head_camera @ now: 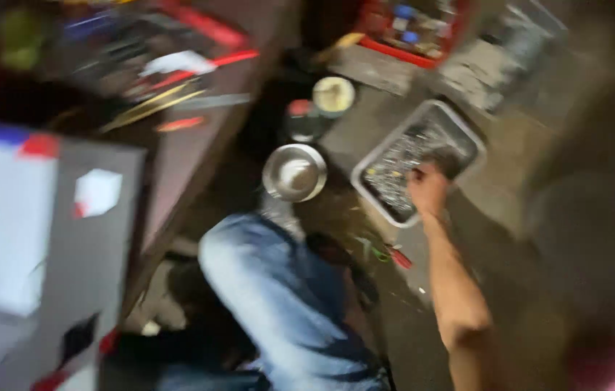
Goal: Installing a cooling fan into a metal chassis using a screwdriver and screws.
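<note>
Motion blur covers the whole head view, so we report only coarse shapes. We see one hand, the right hand (429, 190), extended on a bare forearm that rises from the lower right of the frame. It rests at the near edge of a grey rectangular tray (458, 124) that lies on the floor (495, 239). The tray holds a mass of small dark and shiny parts; we cannot resolve them one by one. We cannot tell whether the right hand is clenched, released, or grasping a part: the fingers blur into the tray contents. The left hand does not appear in the frame.

Left of the tray, near but apart from it, a round metal bowl (294, 171) stands on the floor. Beyond the bowl we see a pale round lid or container (333, 95) and, beside it, a dark jar with a red top (300, 117). A red crate (409, 29) of mixed items sits at the upper edge. A leg in blue jeans (278, 289) fills the lower centre. A small red-handled tool (396, 256) lies on the floor between the leg and the forearm. A dark table (191, 145) with blurred tools on it runs along the upper left, and a grey box (47, 246) with red and blue markings fills the lower left.
</note>
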